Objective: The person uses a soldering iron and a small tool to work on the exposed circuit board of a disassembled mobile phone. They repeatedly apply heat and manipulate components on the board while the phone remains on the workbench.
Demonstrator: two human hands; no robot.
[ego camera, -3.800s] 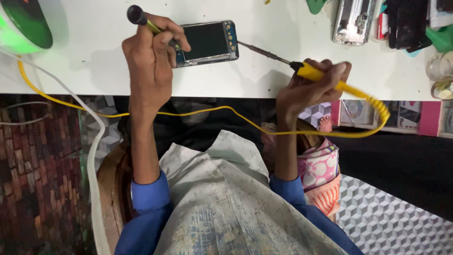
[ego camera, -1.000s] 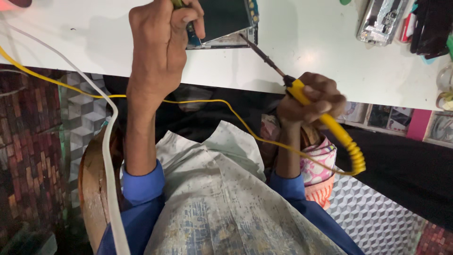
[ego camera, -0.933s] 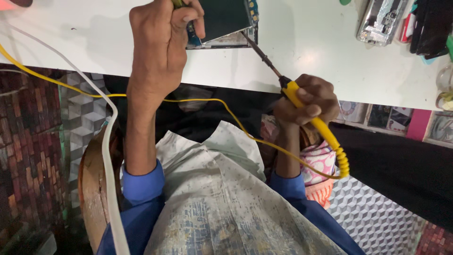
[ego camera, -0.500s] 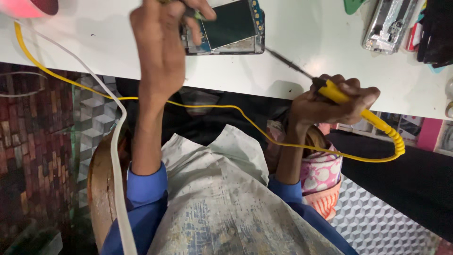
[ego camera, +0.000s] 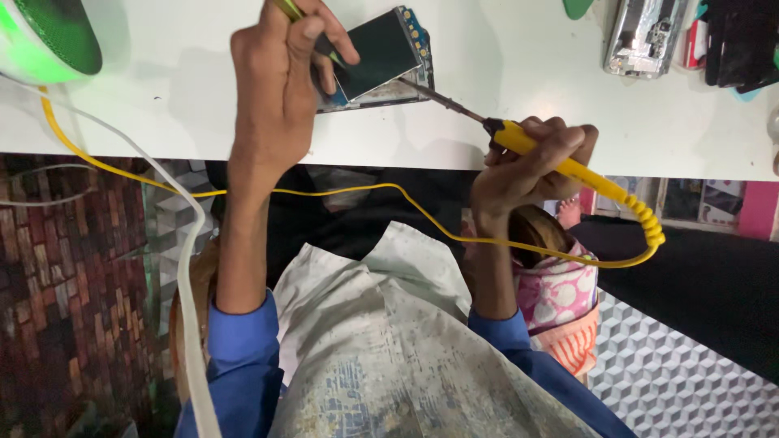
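Head view: since half a second ago my right hand [ego camera: 527, 166] has swung the yellow soldering iron [ego camera: 568, 166] back in, and its tip now meets the lower right corner of the opened phone [ego camera: 377, 61]; earlier it stood clear of that corner. My right fingers are closed around the iron's handle. My left hand [ego camera: 272, 89] pinches a thin green-handled tool [ego camera: 288, 10] between thumb and fingertips, over the phone's left edge. The phone lies on the white table [ego camera: 162, 105] and has tilted slightly. Judgement: heat is being applied again at that corner.
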